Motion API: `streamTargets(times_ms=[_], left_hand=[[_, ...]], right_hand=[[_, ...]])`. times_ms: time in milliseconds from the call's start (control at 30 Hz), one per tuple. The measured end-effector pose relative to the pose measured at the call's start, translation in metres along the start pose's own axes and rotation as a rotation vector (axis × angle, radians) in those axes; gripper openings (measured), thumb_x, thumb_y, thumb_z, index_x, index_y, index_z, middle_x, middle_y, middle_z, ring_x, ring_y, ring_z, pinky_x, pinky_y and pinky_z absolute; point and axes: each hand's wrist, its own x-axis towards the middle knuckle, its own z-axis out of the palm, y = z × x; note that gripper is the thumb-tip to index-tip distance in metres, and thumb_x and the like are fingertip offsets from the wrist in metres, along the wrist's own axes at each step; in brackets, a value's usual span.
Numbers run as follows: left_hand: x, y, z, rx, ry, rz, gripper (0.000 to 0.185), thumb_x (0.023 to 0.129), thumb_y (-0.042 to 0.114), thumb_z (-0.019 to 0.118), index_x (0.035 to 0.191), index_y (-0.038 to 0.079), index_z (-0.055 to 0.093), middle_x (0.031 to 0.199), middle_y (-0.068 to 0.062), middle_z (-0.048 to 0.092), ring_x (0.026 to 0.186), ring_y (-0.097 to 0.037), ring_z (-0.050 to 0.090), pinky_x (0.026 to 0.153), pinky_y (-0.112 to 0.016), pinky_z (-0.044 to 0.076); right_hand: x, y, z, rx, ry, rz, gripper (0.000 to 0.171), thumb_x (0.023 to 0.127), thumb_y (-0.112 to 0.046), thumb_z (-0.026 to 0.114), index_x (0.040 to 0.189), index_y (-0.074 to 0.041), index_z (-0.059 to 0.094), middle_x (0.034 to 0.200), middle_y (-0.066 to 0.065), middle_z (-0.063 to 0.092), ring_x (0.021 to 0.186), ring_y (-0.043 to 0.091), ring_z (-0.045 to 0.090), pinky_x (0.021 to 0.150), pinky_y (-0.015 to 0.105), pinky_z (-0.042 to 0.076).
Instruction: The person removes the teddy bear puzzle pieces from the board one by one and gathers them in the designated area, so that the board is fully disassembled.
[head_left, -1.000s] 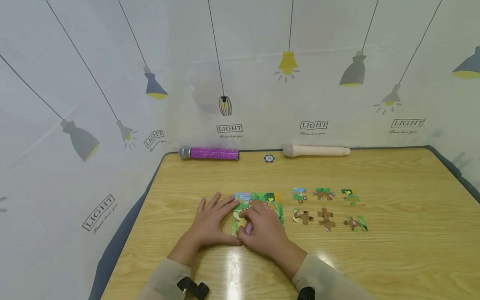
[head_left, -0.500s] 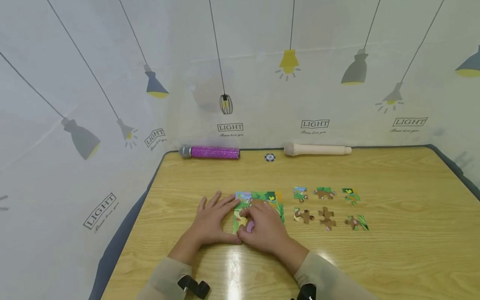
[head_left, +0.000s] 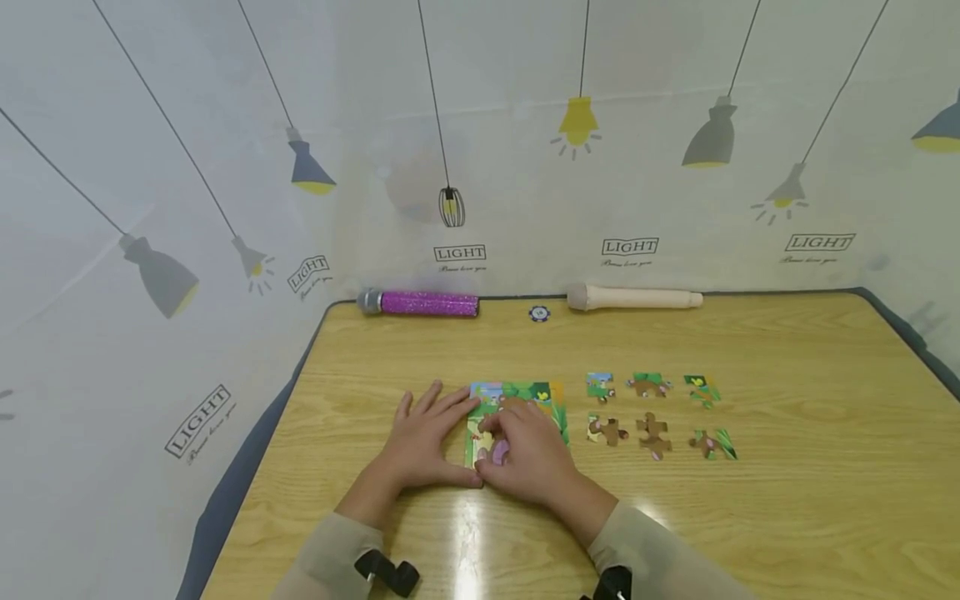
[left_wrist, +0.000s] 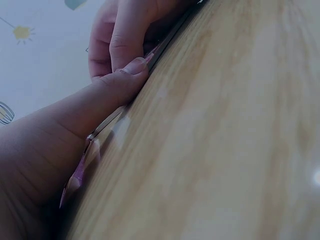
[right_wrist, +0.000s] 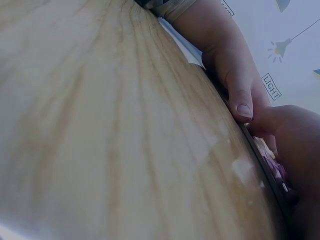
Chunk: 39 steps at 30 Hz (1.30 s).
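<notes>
A partly assembled jigsaw puzzle (head_left: 536, 393) with a green cartoon picture lies on the wooden table (head_left: 750, 517). My left hand (head_left: 423, 442) lies flat beside its left edge, fingers straight and touching it, thumb along the near corner. My right hand (head_left: 528, 454) covers the puzzle's near half, bent fingers pressing down on it. In the left wrist view my left thumb (left_wrist: 60, 130) and a right-hand finger (left_wrist: 125, 50) meet on the thin puzzle edge (left_wrist: 105, 127). The right wrist view shows the same corner (right_wrist: 270, 165) under both thumbs.
Several loose puzzle pieces (head_left: 651, 433) sit in two rows right of the puzzle. Along the table's far edge lie a purple glitter microphone (head_left: 420, 304), a small blue chip (head_left: 538, 314) and a beige microphone (head_left: 633, 298). A lamp-printed backdrop encloses the table.
</notes>
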Motion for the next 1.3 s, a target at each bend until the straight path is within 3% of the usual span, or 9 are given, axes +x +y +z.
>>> streamTargets(times_ms=[100, 200, 333, 733, 967, 1167, 1300], left_hand=[[0.000, -0.001, 0.000, -0.001, -0.010, -0.007, 0.121, 0.067, 0.088, 0.078, 0.168, 0.033, 0.038, 0.175, 0.009, 0.028, 0.162, -0.039, 0.011, 0.122, -0.075, -0.003], [0.000, -0.002, 0.001, 0.005, -0.023, -0.016, 0.123, 0.066, 0.090, 0.076, 0.169, 0.034, 0.035, 0.175, 0.011, 0.025, 0.163, -0.037, 0.008, 0.123, -0.073, -0.004], [0.001, -0.003, 0.002, 0.004, -0.029, -0.018, 0.124, 0.067, 0.091, 0.075, 0.169, 0.034, 0.034, 0.176, 0.011, 0.023, 0.163, -0.037, 0.008, 0.123, -0.073, -0.004], [0.001, -0.003, 0.003, 0.013, -0.030, -0.018, 0.124, 0.066, 0.092, 0.074, 0.169, 0.035, 0.034, 0.176, 0.011, 0.023, 0.163, -0.036, 0.007, 0.123, -0.072, -0.004], [0.000, -0.002, 0.003, 0.013, -0.032, -0.017, 0.124, 0.066, 0.092, 0.074, 0.169, 0.035, 0.034, 0.176, 0.011, 0.023, 0.163, -0.036, 0.008, 0.123, -0.072, -0.004], [0.000, -0.003, 0.002, 0.008, -0.026, -0.007, 0.124, 0.067, 0.091, 0.075, 0.169, 0.034, 0.034, 0.176, 0.010, 0.024, 0.163, -0.037, 0.008, 0.123, -0.073, -0.003], [0.000, -0.003, 0.002, 0.008, -0.031, -0.012, 0.124, 0.066, 0.092, 0.075, 0.169, 0.034, 0.034, 0.176, 0.011, 0.023, 0.163, -0.037, 0.007, 0.123, -0.073, -0.003]], right_hand=[[0.001, -0.001, -0.001, 0.027, 0.005, 0.004, 0.044, 0.076, -0.038, 0.086, 0.113, -0.016, 0.074, 0.104, -0.006, 0.064, 0.103, 0.019, 0.061, 0.098, 0.043, 0.051], [0.001, -0.001, -0.002, 0.043, 0.005, 0.012, 0.043, 0.076, -0.038, 0.086, 0.112, -0.017, 0.075, 0.100, -0.009, 0.062, 0.092, 0.014, 0.056, 0.086, 0.039, 0.051], [0.000, 0.000, -0.001, 0.042, 0.003, 0.019, 0.045, 0.075, -0.039, 0.087, 0.113, -0.018, 0.076, 0.101, -0.010, 0.063, 0.094, 0.014, 0.056, 0.087, 0.039, 0.051], [0.000, 0.001, -0.001, 0.033, -0.014, 0.016, 0.045, 0.076, -0.040, 0.086, 0.115, -0.019, 0.078, 0.083, -0.015, 0.052, 0.091, 0.012, 0.053, 0.080, 0.037, 0.047], [0.004, 0.005, -0.009, 0.137, -0.104, 0.013, 0.032, 0.085, -0.024, 0.082, 0.116, -0.015, 0.079, 0.074, -0.010, 0.054, 0.081, 0.011, 0.049, 0.084, 0.036, 0.044], [0.007, 0.010, -0.017, 0.233, -0.159, 0.009, 0.038, 0.079, -0.004, 0.073, 0.116, -0.012, 0.078, 0.074, -0.009, 0.053, 0.080, 0.013, 0.048, 0.074, 0.033, 0.042], [0.009, 0.014, -0.021, 0.296, -0.163, -0.028, 0.037, 0.079, 0.000, 0.077, 0.115, -0.009, 0.076, 0.076, -0.006, 0.054, 0.078, 0.013, 0.048, 0.073, 0.032, 0.041]])
